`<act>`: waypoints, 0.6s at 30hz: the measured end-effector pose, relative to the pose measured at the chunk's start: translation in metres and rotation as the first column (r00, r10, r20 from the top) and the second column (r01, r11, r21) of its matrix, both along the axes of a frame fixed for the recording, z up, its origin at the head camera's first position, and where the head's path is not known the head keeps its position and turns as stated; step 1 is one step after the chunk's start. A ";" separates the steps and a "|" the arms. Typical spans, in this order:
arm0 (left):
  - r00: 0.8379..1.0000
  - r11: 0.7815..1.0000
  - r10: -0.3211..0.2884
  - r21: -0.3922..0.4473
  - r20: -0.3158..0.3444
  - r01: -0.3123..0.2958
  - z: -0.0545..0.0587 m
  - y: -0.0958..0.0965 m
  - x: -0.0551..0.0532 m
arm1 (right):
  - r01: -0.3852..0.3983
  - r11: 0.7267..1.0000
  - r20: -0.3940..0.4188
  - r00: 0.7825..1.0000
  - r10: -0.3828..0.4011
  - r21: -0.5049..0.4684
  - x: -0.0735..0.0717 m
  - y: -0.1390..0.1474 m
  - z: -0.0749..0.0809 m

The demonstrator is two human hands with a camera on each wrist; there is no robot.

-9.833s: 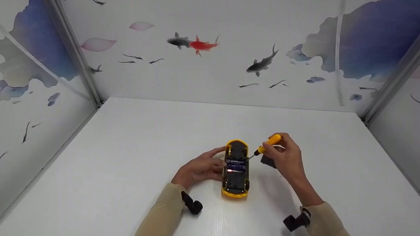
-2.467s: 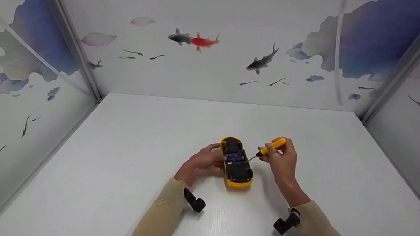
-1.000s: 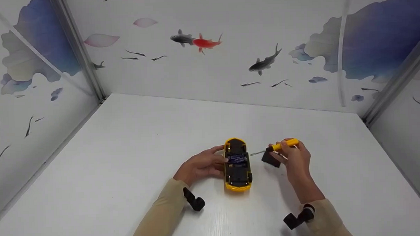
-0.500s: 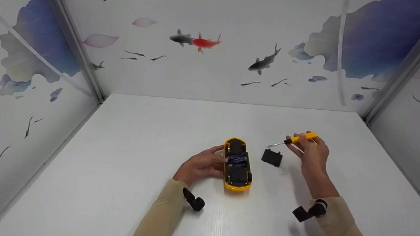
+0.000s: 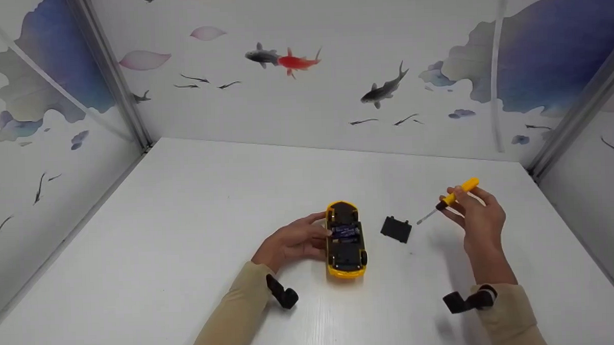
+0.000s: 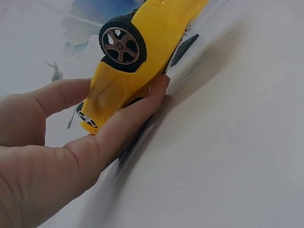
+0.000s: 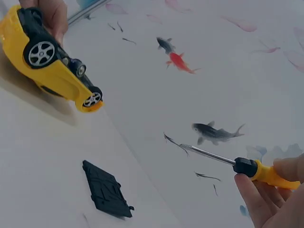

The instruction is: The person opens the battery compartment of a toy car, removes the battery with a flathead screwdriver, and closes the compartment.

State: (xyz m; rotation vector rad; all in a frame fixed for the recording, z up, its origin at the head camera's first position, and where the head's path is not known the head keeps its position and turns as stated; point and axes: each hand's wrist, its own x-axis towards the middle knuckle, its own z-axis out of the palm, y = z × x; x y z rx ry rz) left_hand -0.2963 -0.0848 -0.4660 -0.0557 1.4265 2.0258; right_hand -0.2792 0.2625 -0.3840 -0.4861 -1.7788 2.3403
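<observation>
A yellow toy car (image 5: 347, 260) lies upside down, its black underside facing up. Blue batteries (image 5: 346, 232) show in its open compartment; in the right wrist view a battery end (image 7: 80, 69) juts above the chassis. My left hand (image 5: 294, 243) grips the car by its left side, thumb near the batteries. Between my right thumb and fingers is a screwdriver (image 5: 460, 192) with a yellow handle and a metal shaft pointing down-left. The right hand (image 5: 483, 220) holds it above the table, apart from the car. A black battery cover (image 5: 396, 229) lies right of the car.
The white table (image 5: 226, 195) is bounded at the back by a wall (image 5: 305, 111) printed with fish. Side panels stand left and right. A tiny dark speck (image 5: 411, 253) sits on the table below the cover. Each sleeve carries a black wrist camera (image 5: 289, 298).
My right hand has drawn the screwdriver away from the batteries, up and to the right, uncovering the battery cover from view. One battery now sits askew. The left hand keeps its grip on the car.
</observation>
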 end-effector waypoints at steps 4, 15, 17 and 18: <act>1.000 1.000 0.001 -0.004 0.003 -0.001 0.001 -0.001 0.000 | 0.001 0.994 0.036 0.999 -0.005 0.113 -0.003 0.005 -0.002; 1.000 1.000 -0.008 -0.002 0.003 0.008 0.001 -0.001 0.001 | -0.196 0.946 0.232 0.963 0.136 0.259 -0.013 0.031 -0.024; 1.000 1.000 -0.009 -0.006 -0.004 0.009 0.001 -0.001 0.001 | -0.240 0.938 0.252 0.952 0.176 0.250 -0.014 0.036 -0.028; 1.000 1.000 -0.008 -0.009 -0.005 0.008 0.001 -0.002 0.000 | -0.263 0.934 0.265 0.944 0.196 0.244 -0.015 0.039 -0.030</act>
